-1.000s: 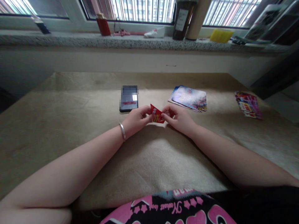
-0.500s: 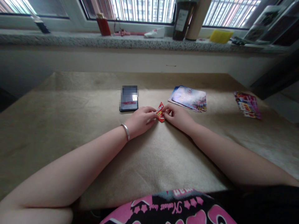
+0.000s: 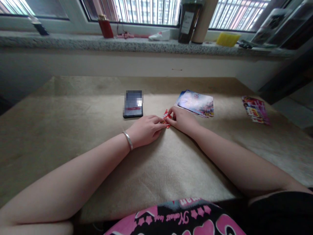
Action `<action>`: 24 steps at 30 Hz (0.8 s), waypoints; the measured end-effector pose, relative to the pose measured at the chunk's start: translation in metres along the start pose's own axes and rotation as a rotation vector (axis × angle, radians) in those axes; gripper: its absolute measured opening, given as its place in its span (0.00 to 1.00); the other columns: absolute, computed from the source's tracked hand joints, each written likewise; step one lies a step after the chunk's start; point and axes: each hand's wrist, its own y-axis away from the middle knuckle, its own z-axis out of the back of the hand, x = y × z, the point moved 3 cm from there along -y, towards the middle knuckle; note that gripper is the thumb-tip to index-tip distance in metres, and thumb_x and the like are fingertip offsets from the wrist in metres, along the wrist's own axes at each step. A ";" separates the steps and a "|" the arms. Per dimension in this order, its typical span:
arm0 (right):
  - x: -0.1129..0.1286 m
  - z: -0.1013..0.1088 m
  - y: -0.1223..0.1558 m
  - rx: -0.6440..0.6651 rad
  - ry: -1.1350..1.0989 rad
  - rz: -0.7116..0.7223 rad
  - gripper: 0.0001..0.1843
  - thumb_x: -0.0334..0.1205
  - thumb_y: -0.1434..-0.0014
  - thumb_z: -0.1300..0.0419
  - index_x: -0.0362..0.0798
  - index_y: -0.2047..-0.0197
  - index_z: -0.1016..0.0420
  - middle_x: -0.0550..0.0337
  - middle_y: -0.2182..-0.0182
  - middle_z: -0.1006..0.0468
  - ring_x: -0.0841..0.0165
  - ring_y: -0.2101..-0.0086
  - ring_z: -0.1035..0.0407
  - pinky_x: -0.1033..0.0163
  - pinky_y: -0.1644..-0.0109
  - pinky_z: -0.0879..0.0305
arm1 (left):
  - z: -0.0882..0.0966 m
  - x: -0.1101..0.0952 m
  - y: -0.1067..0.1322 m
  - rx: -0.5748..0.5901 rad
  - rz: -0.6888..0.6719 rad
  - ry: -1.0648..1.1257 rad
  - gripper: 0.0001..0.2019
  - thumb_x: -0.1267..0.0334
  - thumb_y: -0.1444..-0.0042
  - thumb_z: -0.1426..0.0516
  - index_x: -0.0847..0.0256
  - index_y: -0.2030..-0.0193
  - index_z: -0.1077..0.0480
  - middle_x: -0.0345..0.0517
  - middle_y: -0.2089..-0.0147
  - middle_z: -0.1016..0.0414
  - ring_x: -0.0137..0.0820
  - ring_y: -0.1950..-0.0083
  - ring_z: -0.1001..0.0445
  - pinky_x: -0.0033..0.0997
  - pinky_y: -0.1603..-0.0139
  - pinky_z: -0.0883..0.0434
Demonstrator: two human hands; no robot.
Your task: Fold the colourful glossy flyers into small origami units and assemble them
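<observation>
A small folded piece of red printed paper (image 3: 166, 115) lies at the middle of the table, between my two hands. My left hand (image 3: 148, 129), a silver bangle at its wrist, presses the paper's left side with its fingertips. From the right, the thumb and fingers of my right hand (image 3: 182, 120) pinch the same paper. Fingers cover much of it, so its exact folds are hidden. Just beyond my left hand lies a phone (image 3: 133, 104) with a blurred screen. Past my right hand is a stack of glossy printed sheets (image 3: 197, 101).
A fanned pile of pink and red printed strips (image 3: 256, 110) lies at the table's right. Behind the table (image 3: 85, 107), the stone windowsill (image 3: 80, 44) holds a red bottle (image 3: 105, 27), a dark jar (image 3: 188, 24) and a yellow block (image 3: 228, 39).
My right hand has moved left over the red paper, and its fingers now cover more of it and come closer to my left fingertips. The view has shifted slightly.
</observation>
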 end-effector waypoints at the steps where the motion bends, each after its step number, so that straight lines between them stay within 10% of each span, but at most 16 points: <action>1: 0.000 0.000 -0.002 0.011 0.008 -0.034 0.14 0.52 0.42 0.45 0.50 0.61 0.30 0.59 0.69 0.24 0.68 0.73 0.34 0.65 0.71 0.48 | 0.001 -0.001 0.000 0.001 0.000 0.006 0.17 0.70 0.42 0.50 0.59 0.47 0.29 0.51 0.48 0.27 0.37 0.48 0.30 0.40 0.47 0.30; 24: -0.002 -0.003 -0.035 0.109 0.259 -0.200 0.22 0.52 0.37 0.54 0.48 0.62 0.25 0.46 0.64 0.20 0.57 0.65 0.27 0.60 0.68 0.41 | 0.002 -0.004 0.001 0.066 -0.063 -0.069 0.20 0.67 0.44 0.49 0.57 0.43 0.34 0.54 0.47 0.31 0.39 0.46 0.32 0.41 0.47 0.33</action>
